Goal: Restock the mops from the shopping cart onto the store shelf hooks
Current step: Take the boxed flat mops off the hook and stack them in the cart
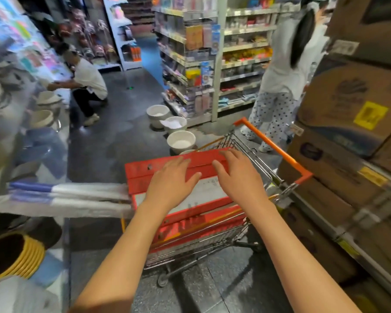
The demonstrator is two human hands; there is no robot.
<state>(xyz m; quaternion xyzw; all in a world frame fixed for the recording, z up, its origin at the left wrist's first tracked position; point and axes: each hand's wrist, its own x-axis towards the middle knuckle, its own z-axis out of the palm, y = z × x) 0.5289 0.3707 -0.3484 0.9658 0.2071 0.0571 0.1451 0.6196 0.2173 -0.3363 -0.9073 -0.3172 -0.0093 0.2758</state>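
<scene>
**Both palms flat on the boxed mops in the cart**

The left hand (171, 180) lies spread on the top red carton (167, 169), fingers straight and fanned, thumb angled toward the white label panel below; nothing is curled round an edge, so the hand presses rather than grasps. The right hand (236, 171) sits just beside it on the same carton, fingers extended toward the far edge and slightly apart, palm down — also a flat, released touch, not a clench.

The carton is the uppermost of a stack of long red-and-white mop boxes (190, 213) lying across the wire shopping cart (242, 231), tilted and overhanging its left side; the cart's orange handle (278, 152) runs along the right, clear of both hands. From the left end of the stack, pale mop heads with blue bands (61, 195) stick out sideways in clear wrap, blurred.

Beyond the cart, white basins (181, 141) stand on the dark floor beside a gondola shelf (215, 64); brown cardboard boxes (348, 105) are stacked on the right. A crouching person (86, 84) is at the left shelving; another person in dotted trousers (280, 82) stands by the cart's far end.
</scene>
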